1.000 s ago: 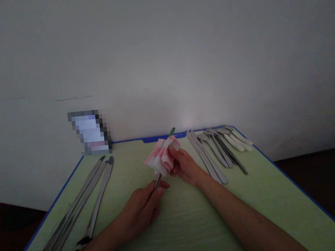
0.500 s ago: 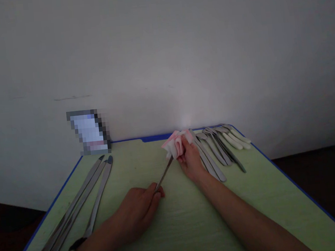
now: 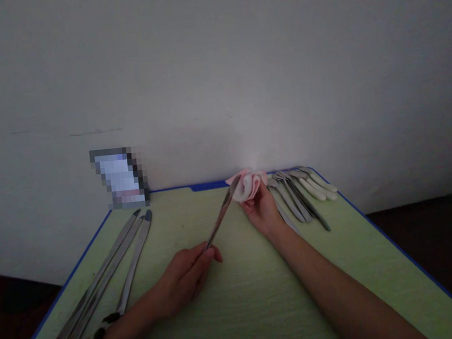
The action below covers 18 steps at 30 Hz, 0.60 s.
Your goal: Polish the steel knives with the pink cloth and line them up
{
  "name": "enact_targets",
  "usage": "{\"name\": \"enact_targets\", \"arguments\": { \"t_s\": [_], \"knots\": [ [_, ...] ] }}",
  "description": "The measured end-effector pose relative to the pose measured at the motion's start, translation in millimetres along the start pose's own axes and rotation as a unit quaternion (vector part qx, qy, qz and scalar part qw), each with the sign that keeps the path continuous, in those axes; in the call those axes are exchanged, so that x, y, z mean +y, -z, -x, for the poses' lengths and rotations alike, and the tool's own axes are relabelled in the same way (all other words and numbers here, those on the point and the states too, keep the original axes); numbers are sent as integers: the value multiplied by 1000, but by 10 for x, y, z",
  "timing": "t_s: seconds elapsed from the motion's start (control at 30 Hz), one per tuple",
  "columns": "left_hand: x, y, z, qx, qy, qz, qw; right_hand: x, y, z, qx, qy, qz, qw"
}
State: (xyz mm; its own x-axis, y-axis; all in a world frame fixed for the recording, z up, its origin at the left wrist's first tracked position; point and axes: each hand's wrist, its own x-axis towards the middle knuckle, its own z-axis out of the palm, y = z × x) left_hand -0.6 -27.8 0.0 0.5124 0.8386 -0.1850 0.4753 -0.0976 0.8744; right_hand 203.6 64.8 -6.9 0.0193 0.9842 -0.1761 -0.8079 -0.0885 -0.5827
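The left hand is gripping a knife above the table, its tip overlapping the cloth the right hand is pinching. Loose folds are risking a slip, possibly exposing skin to the knife.

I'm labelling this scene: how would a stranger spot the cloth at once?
Find the blue-edged green table. Toward its far edge, the right hand holds the crumpled cloth by a knife. Unlike the cutlery nearby, it is soft-looking, pink and white.
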Motion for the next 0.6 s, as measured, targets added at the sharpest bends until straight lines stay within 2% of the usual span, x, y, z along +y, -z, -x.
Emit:
{"name": "enact_targets", "arguments": {
  "t_s": [0.13, 0.33, 0.47, 0.6],
  "knots": [
    [-36, -15, -23, 4, 12, 59, 998, 2, -9, 44, -30, -16, 33, 999],
    [24, -7, -11, -7, 11, 10, 1000, 129, -2, 68, -106, -35, 147, 983],
    [55, -6, 3, -3, -6, -98, 995, 166, -3, 72, -86, -21, 190, 978],
    [46, -23, 8, 8, -40, -196, 980, 137, -13, 53, -52, -13, 135, 989]
  ]
}}
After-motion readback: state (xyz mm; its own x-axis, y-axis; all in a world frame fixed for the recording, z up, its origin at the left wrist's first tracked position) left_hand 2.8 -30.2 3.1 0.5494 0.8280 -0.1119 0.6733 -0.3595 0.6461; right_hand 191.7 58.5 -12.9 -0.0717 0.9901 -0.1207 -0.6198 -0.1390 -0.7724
